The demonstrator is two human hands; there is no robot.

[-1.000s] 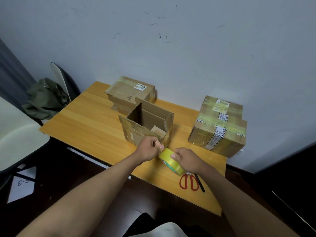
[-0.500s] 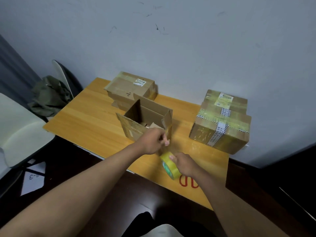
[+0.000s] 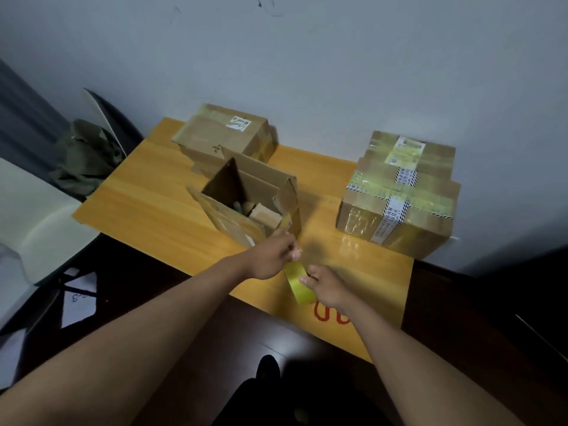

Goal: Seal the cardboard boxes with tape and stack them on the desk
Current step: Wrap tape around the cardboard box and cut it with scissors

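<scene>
**Tape drawn from the roll to the corner of the open box**

On the wooden desk (image 3: 147, 207) an open cardboard box (image 3: 246, 198) stands with its flaps up, small items showing inside. The left hand (image 3: 272, 253) is at the box's near right corner, fingers curled and pinching the free end of a yellow tape strip (image 3: 285, 224) that runs up against the corner edge of the box. Just beside it, nearer the desk's front edge, the right hand (image 3: 327, 287) grips the yellow tape roll (image 3: 299, 284), thumb on its outer face and fingers curled round the far side; the roll stands on edge, and whether it touches the desk cannot be told

Red-handled scissors (image 3: 321, 315) lie at the front edge of the desk, mostly hidden under the right wrist. At the back left, against the wall, a closed cardboard box (image 3: 221, 133) with a white label sits on top of another. At the right, a smaller taped box (image 3: 408, 152) is stacked on a larger taped box (image 3: 396, 216), both banded with yellowish tape and a printed white strip. Left of the desk a white chair (image 3: 33, 219) stands, with an olive-green garment (image 3: 86, 158) draped on a second seat behind it
</scene>
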